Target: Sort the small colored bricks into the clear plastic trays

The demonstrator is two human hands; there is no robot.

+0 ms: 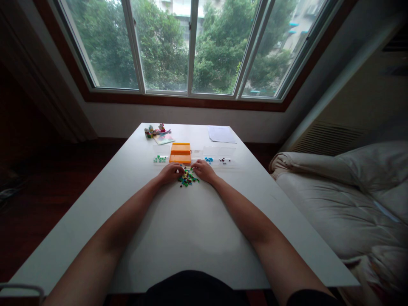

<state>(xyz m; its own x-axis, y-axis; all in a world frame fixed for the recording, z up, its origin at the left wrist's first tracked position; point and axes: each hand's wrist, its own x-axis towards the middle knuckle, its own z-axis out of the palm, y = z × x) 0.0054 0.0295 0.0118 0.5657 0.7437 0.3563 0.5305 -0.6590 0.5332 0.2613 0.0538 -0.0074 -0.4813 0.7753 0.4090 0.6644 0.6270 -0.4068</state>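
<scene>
A loose pile of small multicoloured pieces (188, 178), mostly green with some yellow, blue and dark red, lies on the white table between my two hands. From the left, my left hand (170, 172) reaches its edge, fingers curled in toward the thumb. On the other side my right hand (205, 171) has its fingers bent together at the pile's upper right. Anything within either pinch is too small to make out. Just beyond the hands sits an open orange box (180, 159). Clear trays flank it, holding green pieces (160, 159), blue pieces (208, 160) and dark pieces (225, 161).
Toward the back left of the table (191, 238) stand small colourful figures (149, 132) beside a printed booklet (164, 139). White paper sheets (221, 134) lie at the back right. A pale sofa (312, 195) is close to the table's right edge, and a window (165, 51) is ahead.
</scene>
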